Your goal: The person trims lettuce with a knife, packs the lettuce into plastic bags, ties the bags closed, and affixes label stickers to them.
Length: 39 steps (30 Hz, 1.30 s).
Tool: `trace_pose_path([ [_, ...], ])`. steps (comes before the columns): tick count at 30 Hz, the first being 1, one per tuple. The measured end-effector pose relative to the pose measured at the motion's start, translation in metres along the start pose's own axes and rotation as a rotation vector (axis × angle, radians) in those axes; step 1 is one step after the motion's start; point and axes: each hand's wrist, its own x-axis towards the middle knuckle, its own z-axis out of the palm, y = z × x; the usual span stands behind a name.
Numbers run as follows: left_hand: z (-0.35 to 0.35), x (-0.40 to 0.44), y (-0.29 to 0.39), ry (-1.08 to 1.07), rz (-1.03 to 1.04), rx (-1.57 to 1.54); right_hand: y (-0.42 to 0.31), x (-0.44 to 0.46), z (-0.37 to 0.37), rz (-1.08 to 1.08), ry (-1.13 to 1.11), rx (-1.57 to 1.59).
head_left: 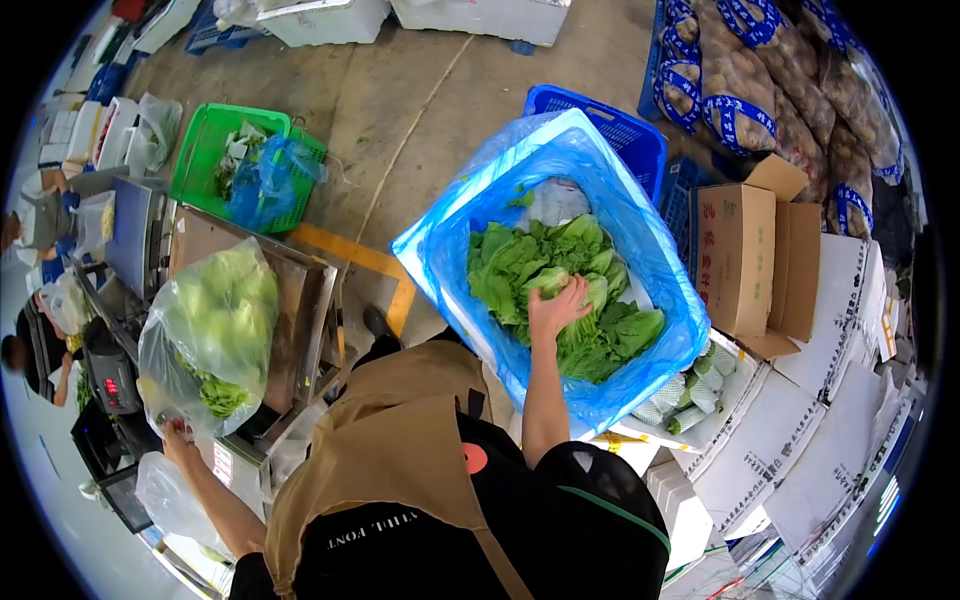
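Note:
My right hand reaches into a foam box lined with a blue plastic bag. Its fingers curl over the pale base of a lettuce head, among leafy green lettuce piled in the box. Off to the left, my left hand pinches the mouth of a clear plastic bag. Several light green lettuce heads fill that bag, which rests on a metal-topped scale.
Beyond the scale stands a green crate with scraps and blue plastic. A blue crate sits behind the foam box. To the right are an open carton, wrapped green vegetables and netted sacks. Another person works at far left.

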Motion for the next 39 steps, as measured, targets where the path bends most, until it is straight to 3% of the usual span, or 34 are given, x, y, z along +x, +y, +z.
trace_pose_path([
  [2,0.002,0.002,-0.002,0.01,0.01,-0.023,0.002,-0.011,-0.01,-0.134,0.049,0.055],
  [5,0.006,0.0,-0.001,-0.079,0.088,-0.02,0.021,-0.016,-0.015,-0.061,-0.07,0.484],
  [6,0.011,-0.004,0.003,-0.09,0.093,-0.036,0.02,-0.015,-0.025,-0.061,-0.078,0.501],
  [11,0.024,-0.026,0.022,-0.232,0.187,-0.095,-0.015,0.002,-0.111,-0.185,0.079,0.703],
  [15,0.041,-0.06,0.047,-0.231,0.234,-0.054,-0.068,0.017,-0.173,0.1,-0.074,1.381],
  [19,0.038,-0.064,0.05,-0.266,0.167,-0.231,-0.138,0.012,-0.191,-0.013,-0.364,1.864],
  [24,0.02,-0.054,0.038,-0.361,0.113,-0.379,-0.262,-0.033,-0.175,-0.059,-0.809,2.239],
  [27,0.011,-0.058,0.051,-0.409,0.071,-0.396,-0.341,-0.088,-0.168,0.181,-1.094,2.188],
  [28,0.006,-0.054,0.052,-0.392,0.028,-0.411,-0.365,-0.107,-0.164,0.069,-1.277,2.165],
  [32,-0.009,-0.054,0.069,-0.511,-0.094,-0.636,-0.426,-0.183,-0.15,0.296,-1.837,1.657],
  [37,-0.038,-0.029,0.085,-0.723,-0.102,-0.691,-0.509,-0.279,-0.144,0.429,-2.021,1.311],
  [39,-0.043,-0.019,0.092,-0.743,-0.109,-0.696,-0.522,-0.298,-0.096,0.539,-1.928,1.202],
])
